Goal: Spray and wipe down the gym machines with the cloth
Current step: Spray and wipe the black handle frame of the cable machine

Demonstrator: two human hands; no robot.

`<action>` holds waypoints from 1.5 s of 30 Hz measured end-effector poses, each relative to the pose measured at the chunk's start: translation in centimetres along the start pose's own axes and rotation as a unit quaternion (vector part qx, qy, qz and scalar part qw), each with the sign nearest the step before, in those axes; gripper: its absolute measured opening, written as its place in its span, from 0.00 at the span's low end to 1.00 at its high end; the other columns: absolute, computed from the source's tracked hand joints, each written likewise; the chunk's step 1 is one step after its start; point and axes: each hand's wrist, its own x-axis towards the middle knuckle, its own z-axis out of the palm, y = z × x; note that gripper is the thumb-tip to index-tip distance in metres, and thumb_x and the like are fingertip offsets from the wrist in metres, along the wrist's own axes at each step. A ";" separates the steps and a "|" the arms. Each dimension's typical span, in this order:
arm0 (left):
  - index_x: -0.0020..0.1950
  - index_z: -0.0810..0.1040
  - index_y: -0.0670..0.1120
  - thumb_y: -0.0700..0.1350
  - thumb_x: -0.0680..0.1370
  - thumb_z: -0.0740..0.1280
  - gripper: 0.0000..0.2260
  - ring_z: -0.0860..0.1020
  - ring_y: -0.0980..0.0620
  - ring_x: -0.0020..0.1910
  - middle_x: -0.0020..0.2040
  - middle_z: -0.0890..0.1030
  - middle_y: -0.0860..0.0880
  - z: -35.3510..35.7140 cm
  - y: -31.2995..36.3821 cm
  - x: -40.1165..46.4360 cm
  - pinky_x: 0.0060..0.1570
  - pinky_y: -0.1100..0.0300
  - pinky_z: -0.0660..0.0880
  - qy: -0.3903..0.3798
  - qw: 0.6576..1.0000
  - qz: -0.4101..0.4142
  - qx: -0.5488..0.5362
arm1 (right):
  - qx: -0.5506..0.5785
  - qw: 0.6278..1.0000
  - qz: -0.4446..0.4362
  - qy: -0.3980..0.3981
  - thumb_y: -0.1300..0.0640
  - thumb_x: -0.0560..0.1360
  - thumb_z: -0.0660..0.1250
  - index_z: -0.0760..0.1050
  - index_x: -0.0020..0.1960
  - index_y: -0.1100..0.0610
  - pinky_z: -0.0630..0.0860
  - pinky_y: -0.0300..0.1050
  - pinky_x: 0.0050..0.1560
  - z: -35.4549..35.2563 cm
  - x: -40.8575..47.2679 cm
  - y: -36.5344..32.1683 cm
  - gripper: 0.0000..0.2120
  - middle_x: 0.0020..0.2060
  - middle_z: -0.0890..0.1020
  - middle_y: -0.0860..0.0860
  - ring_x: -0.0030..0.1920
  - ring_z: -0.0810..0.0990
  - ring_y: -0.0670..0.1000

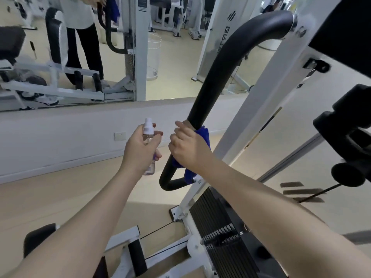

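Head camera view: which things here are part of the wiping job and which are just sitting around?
In use:
- spray bottle, held in the left hand
- blue cloth, wrapped round the black padded bar by the right hand

Just there:
- weight stack
- wall socket
- mirror
- black seat pad

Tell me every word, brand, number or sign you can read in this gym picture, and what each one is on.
Nothing here reads cleanly.
White upright panel: a black logo mark and dark vertical lettering, apparently mirrored; not readable.
Spray bottle in the left hand: a purple label, too small and blurred.
Weight stack: pale markings on the plates, blurred.
White post in the mirror: a dark sticker, print too small.
Blue cloth under the right hand: no text.
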 end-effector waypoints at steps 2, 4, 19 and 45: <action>0.54 0.72 0.52 0.41 0.78 0.62 0.08 0.74 0.48 0.28 0.51 0.81 0.44 0.3 0.4 -0.3 0.33 0.55 0.75 -0.017 1.000 0.004 0.000 | -0.069 0.994 0.036 0.077 0.65 0.76 0.58 0.81 0.36 0.57 0.56 0.53 0.68 -1.7 0.6 2.6 0.16 0.37 0.83 0.51 0.51 0.82 0.55; 0.57 0.72 0.50 0.40 0.78 0.62 0.09 0.74 0.49 0.27 0.55 0.79 0.49 1.0 1.2 -0.4 0.32 0.56 0.75 -0.023 1.000 0.013 0.002 | -0.140 0.970 0.101 0.171 0.64 0.77 0.55 0.81 0.40 0.55 0.56 0.53 0.69 -4.5 1.6 5.7 0.17 0.41 0.83 0.50 0.58 0.79 0.55; 0.49 0.72 0.45 0.43 0.77 0.64 0.03 0.73 0.47 0.28 0.32 0.76 0.45 5.3 3.7 -0.4 0.32 0.51 0.75 -0.032 0.997 0.068 -0.005 | -0.078 0.989 0.070 0.104 0.64 0.80 0.48 0.82 0.44 0.58 0.58 0.51 0.69 -5.5 -0.1 6.7 0.22 0.47 0.83 0.52 0.61 0.77 0.58; 0.56 0.71 0.47 0.41 0.75 0.67 0.11 0.79 0.50 0.32 0.37 0.78 0.49 6.2 10.8 1.1 0.36 0.53 0.78 -0.091 0.981 0.173 0.000 | 0.225 0.793 0.532 0.192 0.72 0.73 0.53 0.78 0.59 0.57 0.65 0.31 0.59 -15.7 1.8 18.4 0.23 0.57 0.79 0.53 0.59 0.75 0.51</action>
